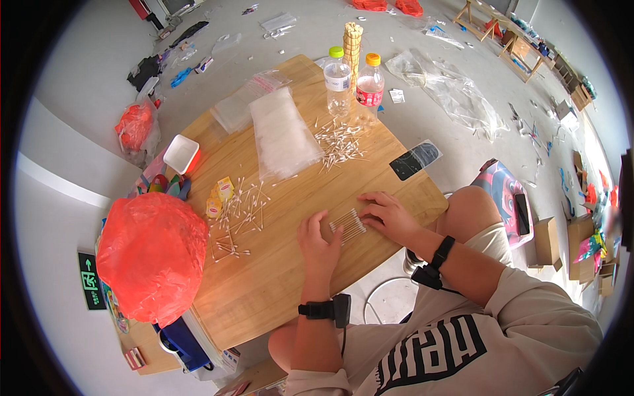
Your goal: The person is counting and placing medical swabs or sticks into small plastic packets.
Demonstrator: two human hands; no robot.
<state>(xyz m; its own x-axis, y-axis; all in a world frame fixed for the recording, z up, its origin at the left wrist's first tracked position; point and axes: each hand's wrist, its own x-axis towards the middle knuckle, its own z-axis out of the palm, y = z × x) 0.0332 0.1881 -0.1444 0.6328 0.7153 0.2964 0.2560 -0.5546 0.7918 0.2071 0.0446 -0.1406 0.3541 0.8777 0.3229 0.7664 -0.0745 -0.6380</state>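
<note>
A neat row of cotton swabs [347, 226] lies side by side on the wooden table [284, 290], near its front edge. My left hand [318, 239] rests at the row's left end, thumb and fingers apart, the thumb close to the swab tips. At the right end is my right hand [391, 219], its fingers spread and bent, with fingertips by the swabs. Neither hand appears to grip anything. Loose cotton swabs [341, 146] form a heap farther back, beside clear plastic bags [282, 135]. More scattered swabs [243, 210] lie to the left, next to small yellow packets [221, 197].
Two bottles, one green-capped [337, 86] and one orange-capped [370, 86], stand at the far edge. A phone-like black slab [416, 160] lies at the right edge. On the left are a red plastic bag [153, 257] and a white-and-red tub [181, 155]. Litter covers the floor.
</note>
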